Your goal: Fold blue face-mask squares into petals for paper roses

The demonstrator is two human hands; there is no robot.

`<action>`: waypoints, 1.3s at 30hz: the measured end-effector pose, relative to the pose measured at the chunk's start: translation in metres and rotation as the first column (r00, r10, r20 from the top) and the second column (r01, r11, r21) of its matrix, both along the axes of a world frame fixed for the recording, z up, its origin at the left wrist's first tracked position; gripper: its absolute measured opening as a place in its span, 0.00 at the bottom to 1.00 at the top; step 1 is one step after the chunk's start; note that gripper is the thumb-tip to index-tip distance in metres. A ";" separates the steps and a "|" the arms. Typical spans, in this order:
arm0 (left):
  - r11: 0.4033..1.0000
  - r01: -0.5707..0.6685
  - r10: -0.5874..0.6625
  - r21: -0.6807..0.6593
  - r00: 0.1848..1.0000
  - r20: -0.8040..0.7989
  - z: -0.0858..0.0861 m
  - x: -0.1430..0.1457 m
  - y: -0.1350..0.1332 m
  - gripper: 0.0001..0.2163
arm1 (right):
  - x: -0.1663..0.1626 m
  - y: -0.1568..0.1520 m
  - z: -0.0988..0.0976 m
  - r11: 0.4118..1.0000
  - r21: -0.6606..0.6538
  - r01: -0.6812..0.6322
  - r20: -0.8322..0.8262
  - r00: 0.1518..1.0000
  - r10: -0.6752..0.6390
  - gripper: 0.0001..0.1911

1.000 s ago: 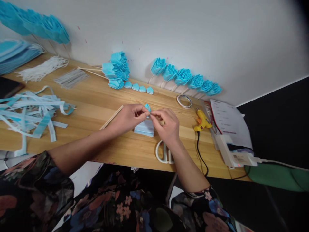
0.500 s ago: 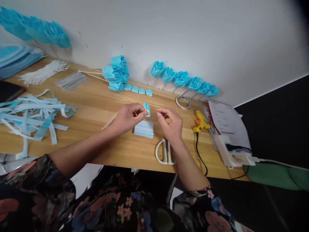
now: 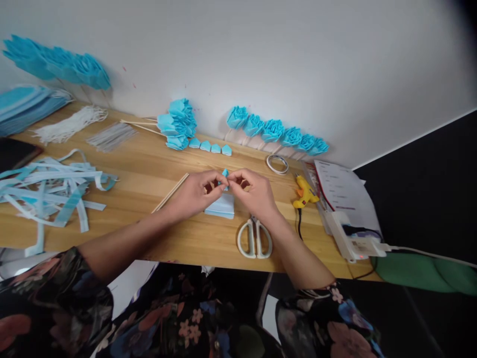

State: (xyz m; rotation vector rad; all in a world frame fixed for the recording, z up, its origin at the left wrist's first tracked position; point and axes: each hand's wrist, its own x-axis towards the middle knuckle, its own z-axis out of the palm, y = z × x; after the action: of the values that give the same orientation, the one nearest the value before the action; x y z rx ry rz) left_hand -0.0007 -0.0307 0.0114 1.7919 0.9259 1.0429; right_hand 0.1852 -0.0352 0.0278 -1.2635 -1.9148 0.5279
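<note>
Blue piece [image 3: 225, 172] projects beyond our left grip [image 3: 197, 193] and right grip [image 3: 258, 195], both pinched on it; judged light, easily creased: hold edges.

On the table [image 3: 143, 171], strips [image 3: 70, 200] lie left of the stack [image 3: 219, 209], the glue gun [image 3: 307, 193] right, flowers [image 3: 273, 130] behind.

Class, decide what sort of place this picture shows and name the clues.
Probably a craft workspace, though whether home or workshop I cannot tell: stemmed blue flowers line the wall, and a yellow glue gun and white-handled scissors are on the wooden table.
</note>
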 end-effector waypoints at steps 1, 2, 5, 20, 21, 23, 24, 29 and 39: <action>1.000 -0.014 0.014 -0.013 1.000 0.016 -0.002 0.000 0.001 0.07 | -0.001 0.001 0.002 1.000 -0.006 0.006 -0.013 1.000 -0.006 0.05; 0.999 -0.029 0.030 -0.026 0.999 0.040 -0.004 0.001 0.002 0.07 | -0.002 0.003 0.003 1.000 -0.017 0.010 -0.035 0.999 -0.010 0.04; 0.995 -0.077 0.084 -0.060 0.989 0.123 -0.008 0.001 0.007 0.07 | -0.002 0.008 0.004 0.996 -0.093 0.009 -0.167 0.986 -0.025 0.03; 0.975 -0.087 0.096 -0.205 0.995 0.033 0.004 0.001 0.007 0.12 | 0.004 0.003 -0.019 0.978 -0.191 -0.087 -0.336 0.942 0.018 0.11; 0.975 -0.092 0.099 -0.201 0.995 0.028 0.003 0.002 0.008 0.12 | 0.004 0.003 -0.019 0.980 -0.179 -0.087 -0.319 0.948 0.025 0.11; 0.976 -0.095 0.102 -0.194 0.994 0.024 0.002 0.002 0.008 0.11 | 0.004 0.003 -0.019 0.984 -0.158 -0.081 -0.291 0.956 0.032 0.12; 0.977 -0.092 0.098 -0.191 0.995 0.022 0.001 0.002 0.009 0.11 | 0.004 0.003 -0.018 0.986 -0.147 -0.075 -0.282 0.959 0.031 0.12; 0.977 -0.081 0.080 -0.195 0.997 -0.016 -0.001 0.001 0.010 0.10 | 0.005 0.002 -0.018 0.990 -0.128 -0.051 -0.282 0.959 0.013 0.13; 0.973 -0.076 0.083 -0.218 0.996 0.021 0.001 0.001 0.010 0.10 | 0.006 0.005 -0.019 0.964 -0.250 -0.090 -0.368 0.930 -0.009 0.12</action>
State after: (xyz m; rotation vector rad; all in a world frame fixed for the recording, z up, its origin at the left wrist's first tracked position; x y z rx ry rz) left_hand 0.0005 -0.0206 0.0120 1.5655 1.0584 0.9749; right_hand 0.1915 -0.0302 0.0091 -1.1882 -1.5931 0.9954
